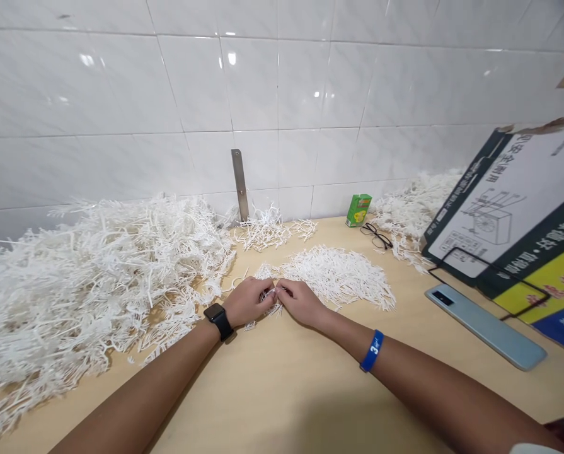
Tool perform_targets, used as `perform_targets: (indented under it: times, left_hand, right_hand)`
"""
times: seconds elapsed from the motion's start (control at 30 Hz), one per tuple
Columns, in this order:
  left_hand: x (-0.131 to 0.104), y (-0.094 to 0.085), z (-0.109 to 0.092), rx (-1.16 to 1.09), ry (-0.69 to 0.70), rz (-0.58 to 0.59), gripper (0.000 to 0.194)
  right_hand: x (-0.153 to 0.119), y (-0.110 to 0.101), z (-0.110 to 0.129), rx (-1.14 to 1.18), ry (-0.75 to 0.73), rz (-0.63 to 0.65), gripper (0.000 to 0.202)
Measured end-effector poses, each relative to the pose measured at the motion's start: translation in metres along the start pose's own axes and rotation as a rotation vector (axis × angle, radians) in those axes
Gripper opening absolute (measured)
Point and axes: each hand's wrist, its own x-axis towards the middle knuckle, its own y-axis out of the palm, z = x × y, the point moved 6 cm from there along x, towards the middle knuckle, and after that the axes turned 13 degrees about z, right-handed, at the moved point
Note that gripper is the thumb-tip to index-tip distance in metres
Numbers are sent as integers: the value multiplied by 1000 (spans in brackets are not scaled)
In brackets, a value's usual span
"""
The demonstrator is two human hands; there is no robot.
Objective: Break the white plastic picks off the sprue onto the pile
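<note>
My left hand (pixel 249 301), with a black watch at its wrist, has its fingers closed on a small bunch of white branching strands (pixel 276 309). Thumb and fingers of my right hand (pixel 302 302) pinch at the same bunch, close against the left fingertips. A blue band circles the right forearm. Just behind the hands lies a low pile of short white pieces (pixel 343 274). To the left spreads a large, tangled heap of white strands (pixel 106 271). The exact piece between the fingertips is partly hidden.
On the wooden table (pixel 263 391) a smaller white clump (pixel 263 233) lies near a metal strip (pixel 240 183) at the tiled wall. To the right are a green box (pixel 358 210), glasses (pixel 377 236), another white heap (pixel 416 208), a phone (pixel 489 328) and a large printed carton (pixel 513 214).
</note>
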Motion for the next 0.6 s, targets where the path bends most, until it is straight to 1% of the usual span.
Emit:
perform_targets:
  times: [0.1,0.2,0.4,0.5,0.6]
  left_hand:
    - [0,0,-2,-3,40,7,26]
    - [-1,-1,-2,-20,63,-3,23]
    - [0,5,-1,-85,121,-10,23]
    - [1,7,2,-148,110,-20,25]
    - [1,8,4,-160,69,-21,25]
  right_hand:
    - [1,0,0,6,-30,58,26]
    - [1,-1,1,14,-15,86,28]
    - [2,-2,2,-23,-40,24,33]
    - [1,-2,1,-13,-56,-2,32]
    - [0,-4,0,-31,-50,-40,32]
